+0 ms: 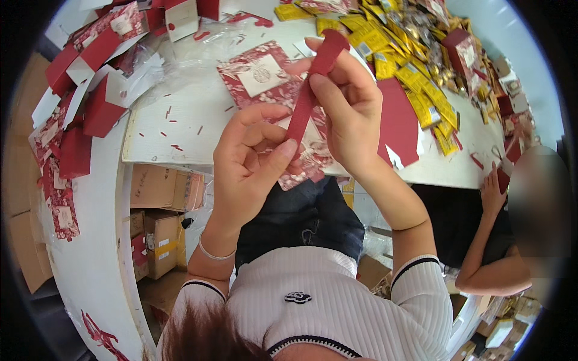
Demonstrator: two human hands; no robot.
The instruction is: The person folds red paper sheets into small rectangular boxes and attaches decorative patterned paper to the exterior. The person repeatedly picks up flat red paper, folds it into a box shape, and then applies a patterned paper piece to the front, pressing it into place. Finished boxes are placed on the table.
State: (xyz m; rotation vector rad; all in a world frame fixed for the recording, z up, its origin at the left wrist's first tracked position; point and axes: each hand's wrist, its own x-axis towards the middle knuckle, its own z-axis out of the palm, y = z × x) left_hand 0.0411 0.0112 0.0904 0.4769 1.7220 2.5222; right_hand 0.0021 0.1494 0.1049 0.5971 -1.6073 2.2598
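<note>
A dark red ribbon (308, 99) is stretched at a slant between my two hands, above the table's front edge. Its lower end is pinched between the thumb and fingers of my left hand (250, 156). Higher up, my right hand (349, 105) grips it with the thumb pressed on its face, and the top end curls over the fingers. Beneath my hands lies a flattened red-and-white floral carton (260, 75) with a cream panel. Part of the floral card (310, 153) below is hidden by my left fingers and the ribbon.
Folded red boxes (105, 105) crowd the left side beside clear plastic. Yellow packets (421, 90) are heaped at the right, next to a flat dark red sheet (397, 123). Red scraps (174, 147) dot the white table (180, 114). A co-worker's hand (492, 192) works at far right.
</note>
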